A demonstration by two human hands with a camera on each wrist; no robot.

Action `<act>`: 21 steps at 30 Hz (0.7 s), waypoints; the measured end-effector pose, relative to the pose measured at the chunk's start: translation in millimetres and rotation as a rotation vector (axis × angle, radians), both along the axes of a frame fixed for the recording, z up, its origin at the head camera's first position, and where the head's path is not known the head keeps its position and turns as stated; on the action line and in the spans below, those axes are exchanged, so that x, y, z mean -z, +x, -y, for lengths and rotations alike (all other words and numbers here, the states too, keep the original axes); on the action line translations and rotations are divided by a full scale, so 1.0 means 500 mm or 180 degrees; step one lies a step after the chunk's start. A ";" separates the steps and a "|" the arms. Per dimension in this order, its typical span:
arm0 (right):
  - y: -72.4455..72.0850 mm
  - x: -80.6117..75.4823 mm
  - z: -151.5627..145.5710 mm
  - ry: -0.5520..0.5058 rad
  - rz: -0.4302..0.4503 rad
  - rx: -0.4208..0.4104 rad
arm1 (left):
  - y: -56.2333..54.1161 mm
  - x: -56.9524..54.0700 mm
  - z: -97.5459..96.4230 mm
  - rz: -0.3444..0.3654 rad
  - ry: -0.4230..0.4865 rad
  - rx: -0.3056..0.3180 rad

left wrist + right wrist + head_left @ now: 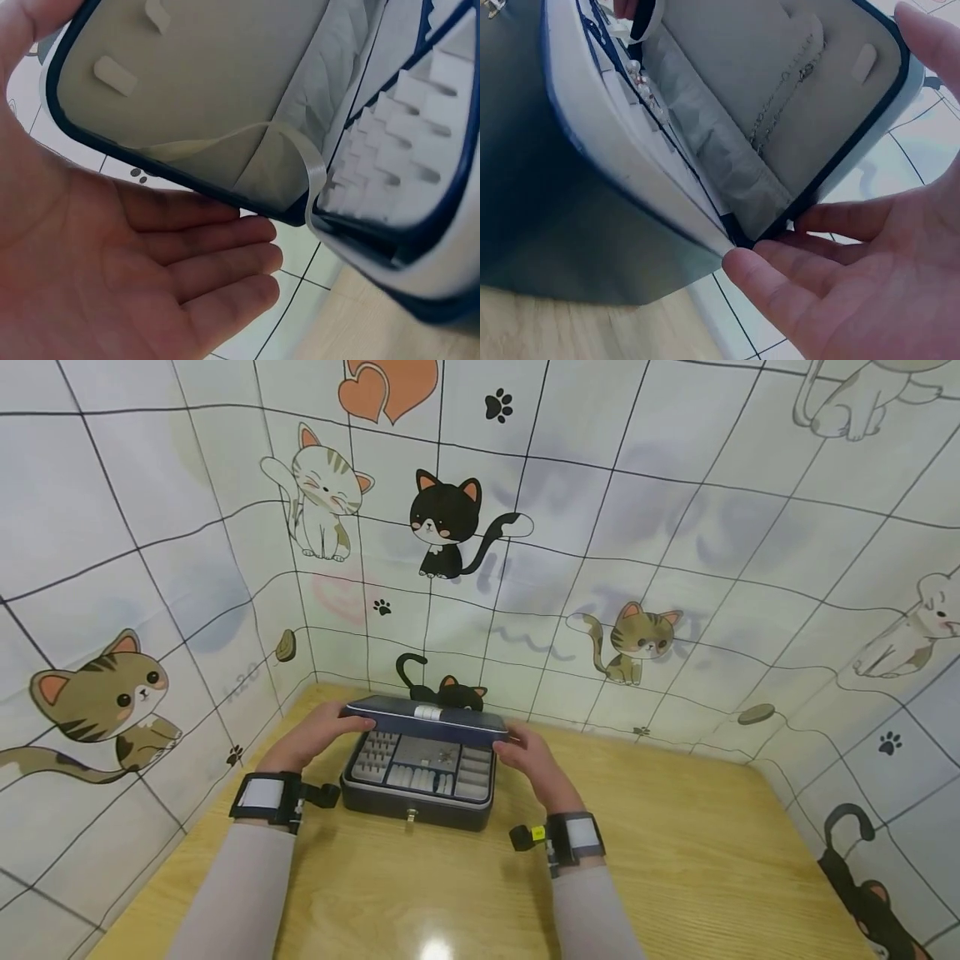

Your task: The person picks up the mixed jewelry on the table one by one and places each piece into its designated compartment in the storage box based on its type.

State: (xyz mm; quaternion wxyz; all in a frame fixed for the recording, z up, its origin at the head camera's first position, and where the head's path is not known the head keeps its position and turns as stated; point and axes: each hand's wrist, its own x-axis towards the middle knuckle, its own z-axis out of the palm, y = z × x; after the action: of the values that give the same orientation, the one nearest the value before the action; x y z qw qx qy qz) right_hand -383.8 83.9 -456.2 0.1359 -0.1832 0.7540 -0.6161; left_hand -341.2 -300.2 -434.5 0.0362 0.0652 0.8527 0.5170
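Observation:
A dark blue jewelry box [450,813] sits on the table with its lid [468,719] partly raised. My left hand [315,735] holds the lid's left edge, thumb over the front, fingers along the side. At the opposite edge, my right hand [534,758] holds the lid between thumb and fingers. Pale compartments line the box, and small shiny jewelry [446,757] lies in the middle one. In the right wrist view, a silver chain necklace [805,71] hangs inside the lid. A pale ribbon [315,176] joins lid and box in the left wrist view.
The wooden table [675,843] extends to the right and in front of the box. Behind and beside it stand walls [555,635] covered in a cat-patterned sheet. A small metal clasp [411,816] is on the box's front.

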 end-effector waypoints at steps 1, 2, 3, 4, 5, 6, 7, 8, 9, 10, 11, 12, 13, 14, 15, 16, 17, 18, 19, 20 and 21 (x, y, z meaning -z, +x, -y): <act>0.002 0.001 -0.003 -0.0015 -0.0036 -0.0027 | 0.001 -0.001 0.000 -0.0001 -0.0038 0.0027; 0.003 0.002 -0.004 -0.0034 -0.0061 -0.0052 | 0.002 -0.002 0.000 -0.0005 -0.0072 0.0047; 0.004 0.003 -0.006 -0.0050 -0.0081 -0.0082 | 0.004 -0.003 0.001 -0.0007 -0.0104 0.0077; 0.006 0.005 -0.006 -0.0052 -0.0102 -0.0101 | 0.004 -0.003 0.001 -0.0014 -0.0136 0.0095; 0.007 0.008 -0.007 -0.0054 -0.0111 -0.0105 | 0.005 -0.002 0.003 -0.0023 -0.0164 0.0111; 0.008 0.011 -0.006 -0.0058 -0.0113 -0.0108 | 0.006 -0.001 0.003 -0.0029 -0.0177 0.0118; 0.009 0.014 -0.006 -0.0057 -0.0117 -0.0105 | 0.006 0.000 0.004 -0.0031 -0.0182 0.0124; 0.009 0.016 -0.006 -0.0047 -0.0113 -0.0083 | 0.006 0.001 0.005 -0.0027 -0.0188 0.0120; 0.010 0.019 -0.005 -0.0038 -0.0119 -0.0065 | 0.006 0.002 0.005 -0.0021 -0.0193 0.0120; 0.010 0.021 -0.005 -0.0031 -0.0130 -0.0044 | 0.006 0.003 0.006 -0.0016 -0.0202 0.0114; 0.011 0.022 -0.004 -0.0030 -0.0137 -0.0018 | 0.006 0.004 0.006 -0.0005 -0.0210 0.0112; 0.011 0.024 -0.004 -0.0027 -0.0147 0.0001 | 0.006 0.005 0.005 0.0008 -0.0216 0.0107; 0.011 0.024 -0.004 -0.0010 -0.0180 0.0006 | 0.006 0.005 0.005 0.0015 -0.0220 0.0109; 0.012 0.025 -0.004 -0.0003 -0.0201 0.0017 | 0.006 0.005 0.005 0.0022 -0.0226 0.0106; 0.012 0.026 -0.004 0.0005 -0.0224 0.0025 | 0.007 0.005 0.005 0.0025 -0.0233 0.0108; 0.012 0.026 -0.004 0.0013 -0.0245 0.0023 | 0.007 0.005 0.005 0.0024 -0.0240 0.0114; 0.012 0.027 -0.004 0.0028 -0.0265 0.0032 | 0.007 0.005 0.005 0.0018 -0.0249 0.0120; 0.012 0.029 -0.005 0.0041 -0.0279 0.0037 | 0.008 0.005 0.005 0.0009 -0.0262 0.0122; 0.013 0.030 -0.005 0.0050 -0.0294 0.0042 | 0.009 0.005 0.005 -0.0004 -0.0282 0.0128; 0.013 0.032 -0.005 0.0048 -0.0293 0.0054 | 0.009 0.005 0.005 -0.0016 -0.0301 0.0135; 0.014 0.033 -0.005 0.0053 -0.0310 0.0054 | 0.010 0.005 0.006 -0.0033 -0.0325 0.0137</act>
State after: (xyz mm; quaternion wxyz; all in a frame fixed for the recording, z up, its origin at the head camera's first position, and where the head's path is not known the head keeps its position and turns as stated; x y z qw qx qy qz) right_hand -376.9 86.4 -472.5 0.0954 -0.2054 0.7663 -0.6013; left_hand -336.3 -303.1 -437.2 0.0462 0.0842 0.8766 0.4716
